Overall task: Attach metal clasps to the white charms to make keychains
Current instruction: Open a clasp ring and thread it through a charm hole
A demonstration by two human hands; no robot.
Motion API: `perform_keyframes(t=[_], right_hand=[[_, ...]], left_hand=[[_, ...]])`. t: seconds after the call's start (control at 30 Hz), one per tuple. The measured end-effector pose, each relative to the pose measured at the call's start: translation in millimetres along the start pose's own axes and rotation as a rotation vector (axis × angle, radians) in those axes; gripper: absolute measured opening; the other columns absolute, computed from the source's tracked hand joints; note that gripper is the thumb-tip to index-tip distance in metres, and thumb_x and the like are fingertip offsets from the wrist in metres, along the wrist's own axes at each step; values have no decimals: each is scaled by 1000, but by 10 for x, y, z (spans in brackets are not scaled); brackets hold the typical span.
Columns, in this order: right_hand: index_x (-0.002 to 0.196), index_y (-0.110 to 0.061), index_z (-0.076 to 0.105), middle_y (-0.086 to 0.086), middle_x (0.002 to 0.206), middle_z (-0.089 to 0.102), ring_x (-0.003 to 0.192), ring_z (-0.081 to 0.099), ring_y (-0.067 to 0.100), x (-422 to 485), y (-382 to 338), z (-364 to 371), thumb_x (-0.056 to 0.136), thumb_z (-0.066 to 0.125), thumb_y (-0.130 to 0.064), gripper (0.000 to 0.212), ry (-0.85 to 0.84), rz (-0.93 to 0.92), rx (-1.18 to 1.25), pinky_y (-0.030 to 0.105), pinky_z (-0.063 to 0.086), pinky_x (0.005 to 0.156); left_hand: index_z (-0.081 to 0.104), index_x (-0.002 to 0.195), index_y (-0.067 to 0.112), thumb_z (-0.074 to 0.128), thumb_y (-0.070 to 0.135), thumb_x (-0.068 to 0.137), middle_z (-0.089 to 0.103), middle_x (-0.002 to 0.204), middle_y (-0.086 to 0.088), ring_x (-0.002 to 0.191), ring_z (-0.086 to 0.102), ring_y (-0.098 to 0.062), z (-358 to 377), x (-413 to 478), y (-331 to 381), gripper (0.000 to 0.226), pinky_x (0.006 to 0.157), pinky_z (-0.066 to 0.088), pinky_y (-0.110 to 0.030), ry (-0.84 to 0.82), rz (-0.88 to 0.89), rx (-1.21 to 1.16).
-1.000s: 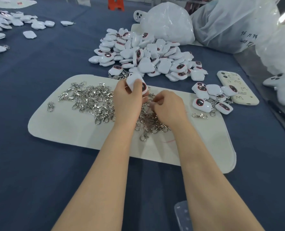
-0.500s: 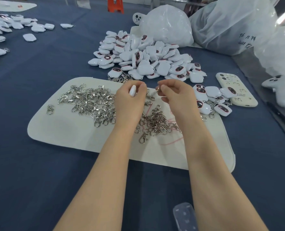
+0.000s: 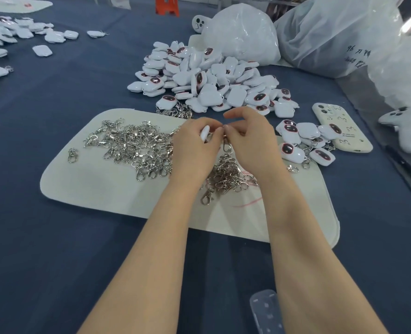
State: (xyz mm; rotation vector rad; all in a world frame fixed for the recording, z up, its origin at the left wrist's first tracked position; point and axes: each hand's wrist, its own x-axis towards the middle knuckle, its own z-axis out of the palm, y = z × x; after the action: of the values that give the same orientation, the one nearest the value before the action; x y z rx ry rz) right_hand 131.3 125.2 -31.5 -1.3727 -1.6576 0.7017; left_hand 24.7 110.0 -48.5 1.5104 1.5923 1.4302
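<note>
While the left hand [image 3: 195,147] pinches a white charm [image 3: 205,135] on edge between thumb and fingers, the right hand [image 3: 250,143] meets it fingertip to fingertip, nipping the top of a metal clasp [image 3: 226,146] that hangs down between the two hands. Both are held just above the far middle of the pale mat [image 3: 86,182]. The join itself is hidden by the fingers, so whether the ring has caught the charm's loop cannot be told.

Loose clasps [image 3: 137,147] lie heaped on the mat, left of the hands and beneath them. Just beyond the mat's far edge sits the big pile of charms [image 3: 207,78], with plastic bags [image 3: 243,37] behind it. Off the mat's right far corner lie a few finished keychains [image 3: 300,141], beside a phone [image 3: 341,131].

My guess is the fiddly part is now: the grip on the clasp is a small fingertip pinch, and if it slips, the clasp drops into the tangle below and is lost among its fellows. The dangling hook could also snag a neighbour and drag a clump up.
</note>
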Motion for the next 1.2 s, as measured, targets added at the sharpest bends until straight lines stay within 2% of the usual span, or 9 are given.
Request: perform_keyframes(t=[0.23,0.33,0.43,0.53,0.63,0.8,1.0,1.1,1.2], right_hand=[[111,-18,57,-3,77,66,64,54,-2,-22,-20,58,94,48,-8,22,-3,34,7,5,39,63],[109,-18,58,4,84,67,77,59,14,-23,-33,40,95,47,-7,20,-15,88,104,30,51,85],[108,-17,58,6,88,70,80,63,18,-30,-44,29,93,51,-6,20,-36,137,193,42,53,87],[107,-16,57,1,88,71,87,66,18,-30,-37,37,92,54,-5,19,-2,130,207,36,52,88],[104,-19,55,-2,88,70,89,65,16,-34,-40,66,91,54,-4,20,35,92,166,27,51,84],[109,-16,58,-1,90,65,84,62,16,-31,-55,69,91,56,-7,20,38,117,232,34,53,84],[98,-18,60,7,91,70,77,59,12,-49,-31,33,89,60,-9,13,-132,177,203,28,47,72],[91,-20,61,-4,83,64,75,56,9,-27,-18,25,88,55,-6,16,-44,165,185,27,47,73],[90,-20,62,-15,82,60,76,55,-2,-27,-17,41,88,55,-8,15,58,88,116,15,45,75]], left_hand=[[64,96,12,58,20,91,63,100,-7,86,54,-15,19,16,-41,11,67,33,-17,42,-7,135],[60,98,12,53,20,93,63,101,-7,86,55,-16,25,11,-39,11,67,34,-18,35,-30,108],[57,93,16,55,19,93,62,101,-7,92,56,-18,19,-1,-25,4,73,37,-20,26,-10,71],[58,91,17,59,20,91,63,92,2,84,56,-12,23,-7,-17,3,71,40,-18,18,0,46],[58,89,18,61,18,89,60,79,11,65,54,0,28,5,-26,4,54,38,-6,8,-64,-37],[61,84,21,63,12,87,61,75,12,57,53,12,9,42,-29,10,55,41,-5,78,-131,-178],[59,72,30,63,8,85,61,73,14,59,54,12,-18,43,-5,26,55,40,-4,126,-94,-219],[59,73,30,63,10,86,62,74,13,59,53,10,-8,34,-9,24,57,41,-6,112,-78,-193],[60,75,26,63,10,86,61,72,12,57,53,11,0,25,-13,20,54,40,-5,113,-71,-185]])
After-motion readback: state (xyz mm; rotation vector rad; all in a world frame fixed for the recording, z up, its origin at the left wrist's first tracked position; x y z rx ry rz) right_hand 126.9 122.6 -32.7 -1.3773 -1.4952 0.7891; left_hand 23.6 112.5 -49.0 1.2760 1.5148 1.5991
